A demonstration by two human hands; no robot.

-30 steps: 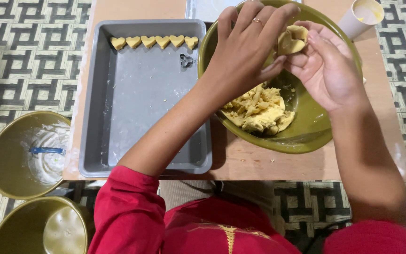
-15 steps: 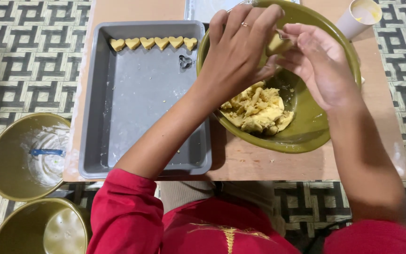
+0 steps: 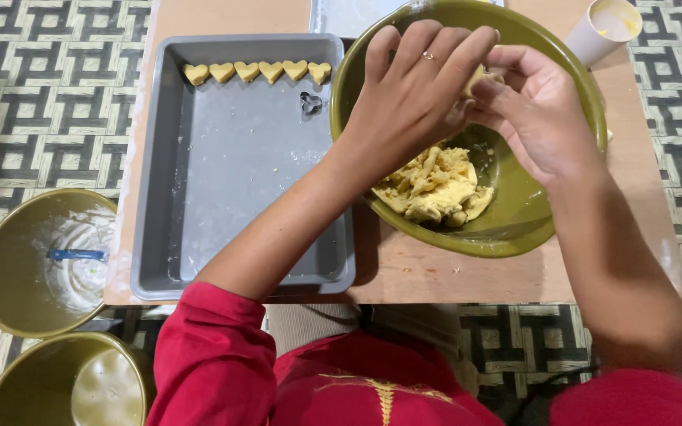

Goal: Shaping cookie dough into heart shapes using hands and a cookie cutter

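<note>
- My left hand (image 3: pixel 412 102) and right hand (image 3: pixel 542 110) close together on a small pale yellow dough piece (image 3: pixel 477 76); its long axis is hidden.
- They meet above the olive-green round bowl (image 3: pixel 530 229), over the yellow dough heap (image 3: pixel 436 185).
- The grey rectangular metal tray (image 3: pixel 238 181) lies left.

We wear a red top with long sleeves, pushed up above the elbows on both sides, leaving the forearms bare. Left sleeve (image 3: pixel 215 355) bunches in soft folds; right sleeve (image 3: pixel 633 398) shows only at the frame edge. Gold embroidery (image 3: pixel 384 394) runs down the chest. A thin ring (image 3: pixel 429 56) sits on one finger of our left hand (image 3: pixel 412 99). Right hand (image 3: pixel 542 110) is bare.
</note>
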